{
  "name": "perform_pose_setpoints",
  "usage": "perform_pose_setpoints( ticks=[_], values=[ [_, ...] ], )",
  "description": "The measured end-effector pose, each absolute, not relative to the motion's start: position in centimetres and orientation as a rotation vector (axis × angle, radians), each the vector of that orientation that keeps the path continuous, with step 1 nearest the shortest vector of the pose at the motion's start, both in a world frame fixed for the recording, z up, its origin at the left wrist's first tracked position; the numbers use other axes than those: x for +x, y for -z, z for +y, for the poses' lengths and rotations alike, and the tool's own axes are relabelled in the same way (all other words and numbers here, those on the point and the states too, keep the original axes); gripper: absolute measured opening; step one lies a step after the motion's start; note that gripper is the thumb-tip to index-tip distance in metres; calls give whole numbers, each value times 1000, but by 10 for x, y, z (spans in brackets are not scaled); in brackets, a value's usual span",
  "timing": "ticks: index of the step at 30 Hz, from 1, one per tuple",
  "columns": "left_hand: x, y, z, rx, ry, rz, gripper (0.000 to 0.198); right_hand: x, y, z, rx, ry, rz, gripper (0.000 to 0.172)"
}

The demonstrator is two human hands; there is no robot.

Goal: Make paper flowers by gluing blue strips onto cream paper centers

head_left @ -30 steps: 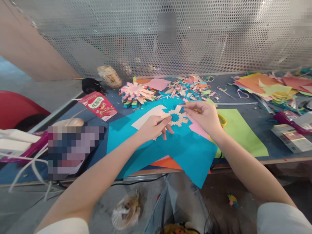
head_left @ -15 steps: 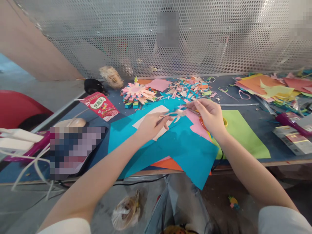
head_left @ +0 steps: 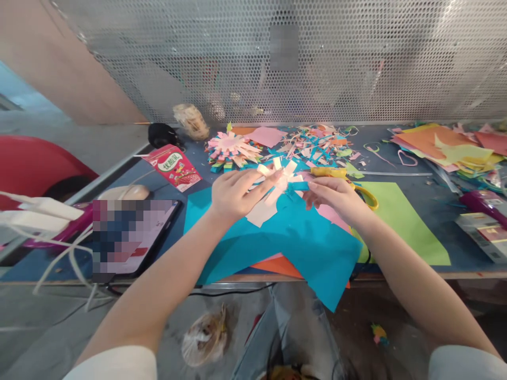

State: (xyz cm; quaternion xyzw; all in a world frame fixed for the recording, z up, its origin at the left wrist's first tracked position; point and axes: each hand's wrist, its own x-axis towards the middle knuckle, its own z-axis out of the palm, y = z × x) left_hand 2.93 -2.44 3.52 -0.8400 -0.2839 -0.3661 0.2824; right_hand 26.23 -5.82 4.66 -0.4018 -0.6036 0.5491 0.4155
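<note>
My left hand (head_left: 237, 194) is closed on a paper flower (head_left: 282, 182) with pale cream-pink petal strips fanning outward, some of them hidden behind my fingers. A blue paper strip (head_left: 300, 186) sticks out at the flower's right side. My right hand (head_left: 330, 194) pinches that strip's outer end between thumb and fingers. Under both hands lies a large blue paper sheet (head_left: 253, 248), with a pale pink piece of paper (head_left: 261, 214) on top of it. Yellow-handled scissors (head_left: 371, 196) rest beside my right hand, partly covered by it.
Behind the hands sit a layered paper flower (head_left: 229, 149) and a heap of paper scraps (head_left: 317, 145). A red carton (head_left: 177, 168) and a phone (head_left: 158, 232) are at left. Green paper (head_left: 412, 227) lies right, coloured sheets (head_left: 439, 145) farther back. A perforated metal panel (head_left: 222, 58) closes the rear.
Both hands have come to the paper flower, whose strips now show between them. My right hand now pinches a blue strip. The yellow scissor handle shows more beside it. The view has shifted slightly.
</note>
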Motion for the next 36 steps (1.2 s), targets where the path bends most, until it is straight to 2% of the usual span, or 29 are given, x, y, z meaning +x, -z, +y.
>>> perform_pose_setpoints(
  ticks=[11, 20, 30, 36],
  values=[
    [31, -37, -26, -2360, 958, -882, 28, 261, -49, -57, -1033, -1202, -1620, 25],
    [33, -37, -27, -2330, 903, -872, 26, 260, -49, -58, -1037, -1189, -1617, 32],
    [40, -37, -32, -2327, 802, -881, 21, 257, -51, -59, -1101, -1244, -1587, 31],
    [41, -37, -32, -2422, 877, -971, 22, 257, -48, -57, -1122, -1220, -1608, 32]
  ],
)
